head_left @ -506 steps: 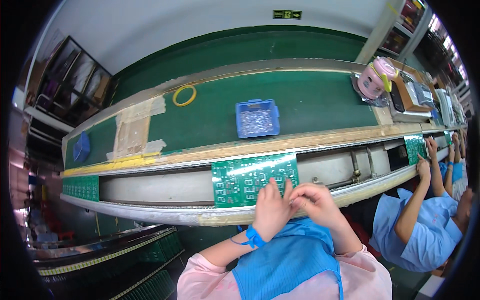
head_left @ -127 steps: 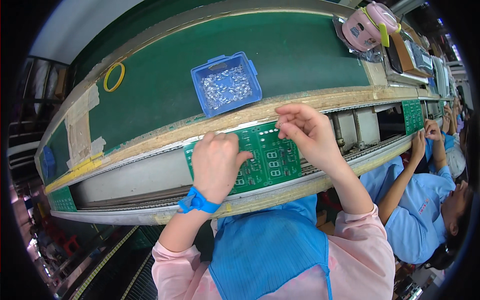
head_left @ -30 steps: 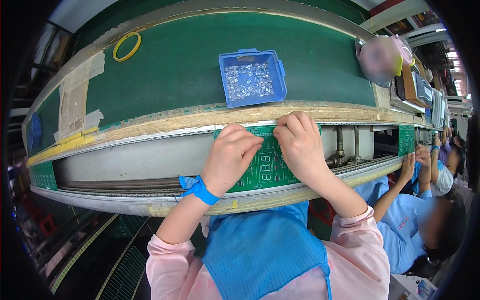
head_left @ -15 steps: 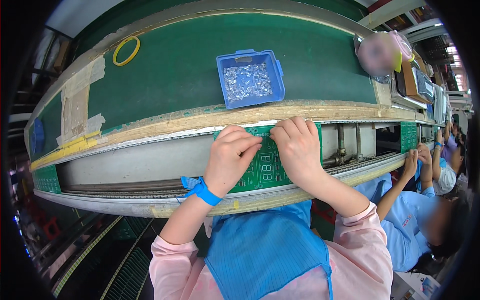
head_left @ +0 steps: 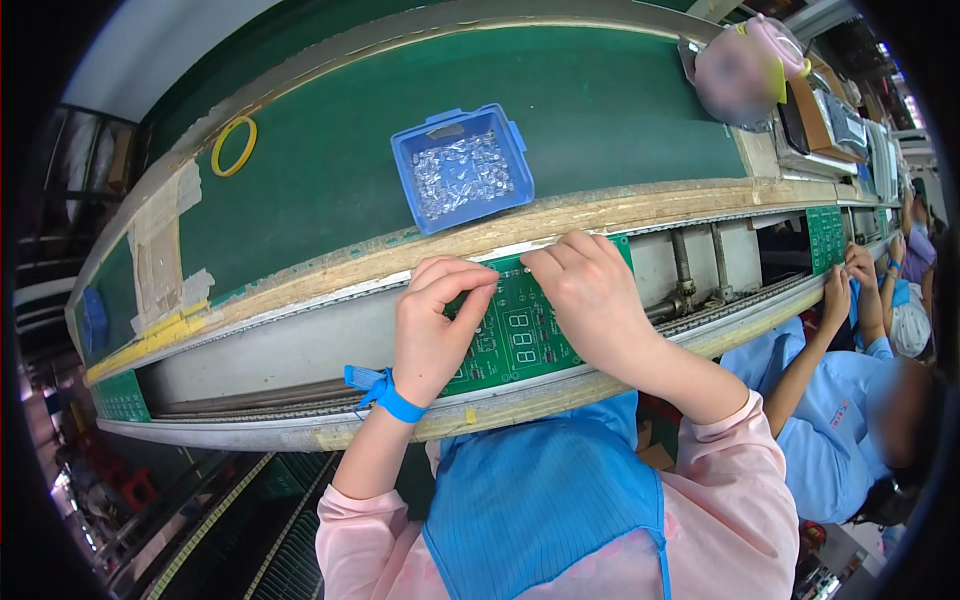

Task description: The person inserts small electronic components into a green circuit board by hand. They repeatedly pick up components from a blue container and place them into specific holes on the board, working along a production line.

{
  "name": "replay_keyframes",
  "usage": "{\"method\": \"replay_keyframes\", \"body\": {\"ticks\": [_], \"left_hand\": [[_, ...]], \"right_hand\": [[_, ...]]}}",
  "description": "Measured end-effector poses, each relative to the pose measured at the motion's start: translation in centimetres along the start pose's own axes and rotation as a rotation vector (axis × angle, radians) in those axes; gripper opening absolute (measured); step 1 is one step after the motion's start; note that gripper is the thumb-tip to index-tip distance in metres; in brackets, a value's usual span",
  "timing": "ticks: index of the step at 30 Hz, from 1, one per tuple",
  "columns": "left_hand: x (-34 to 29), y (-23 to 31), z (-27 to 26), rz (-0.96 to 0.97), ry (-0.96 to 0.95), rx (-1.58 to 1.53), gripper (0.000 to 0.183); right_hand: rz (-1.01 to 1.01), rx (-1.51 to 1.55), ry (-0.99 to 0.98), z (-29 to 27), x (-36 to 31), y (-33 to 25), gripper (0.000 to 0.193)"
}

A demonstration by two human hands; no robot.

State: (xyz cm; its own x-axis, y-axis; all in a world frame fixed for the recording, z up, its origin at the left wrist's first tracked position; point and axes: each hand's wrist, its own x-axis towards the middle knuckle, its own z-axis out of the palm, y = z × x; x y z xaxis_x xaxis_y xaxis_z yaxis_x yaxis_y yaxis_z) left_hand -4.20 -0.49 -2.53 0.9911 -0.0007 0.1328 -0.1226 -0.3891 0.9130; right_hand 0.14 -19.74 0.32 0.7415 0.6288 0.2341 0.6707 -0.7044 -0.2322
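A green circuit board (head_left: 520, 345) with white printed outlines and small parts rests across the rails in front of me. My left hand (head_left: 432, 325), a blue strap round its wrist, hovers over the board's left side, thumb and forefinger pinched together. Whatever may be in that pinch is too small to make out. My right hand (head_left: 590, 300) bends its fingers down onto the board's upper right part; its fingertips are partly hidden, and so is anything between them. Beyond the board stands a blue bin (head_left: 403, 170) holding many small clear parts (head_left: 465, 172).
A yellow tape ring (head_left: 234, 146) lies on the green bench top (head_left: 320, 130). More boards sit on the rails at the far left (head_left: 122, 397) and right (head_left: 826, 240). A co-worker in light blue (head_left: 800, 430) works on my right. A pink object (head_left: 738, 75) stands at the back right.
The view has turned a little, so the bin and board appear shifted left. My left fingertips have drawn slightly leftward from the right hand; the right hand stays over the board's upper part.
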Motion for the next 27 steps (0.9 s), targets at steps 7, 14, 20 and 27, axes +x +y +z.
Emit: {"method": "replay_keyframes", "body": {"ticks": [7, 14, 20, 27], "left_hand": [[0.1, -0.6, 0.0, -0.072, -0.041, -0.117, 0.013], [0.5, -0.3, 1.2, -0.171, 0.004, -0.216, 0.014], [0.8, -0.4, 1.6, -0.172, 0.008, -0.188, 0.012], [1.0, 0.0, 2.2, -0.045, 0.042, 0.069, 0.012]], "right_hand": [[0.006, 0.12, 0.239, -2.0, 6.3, 1.9, 0.008], [-0.1, -0.088, 0.142, 2.4, 10.2, 2.2, 0.007], [-0.074, -0.182, 0.041, 2.4, 10.6, 0.9, 0.008], [-0.022, -0.137, -0.011, 1.7, 10.8, 0.4, 0.008]]}}
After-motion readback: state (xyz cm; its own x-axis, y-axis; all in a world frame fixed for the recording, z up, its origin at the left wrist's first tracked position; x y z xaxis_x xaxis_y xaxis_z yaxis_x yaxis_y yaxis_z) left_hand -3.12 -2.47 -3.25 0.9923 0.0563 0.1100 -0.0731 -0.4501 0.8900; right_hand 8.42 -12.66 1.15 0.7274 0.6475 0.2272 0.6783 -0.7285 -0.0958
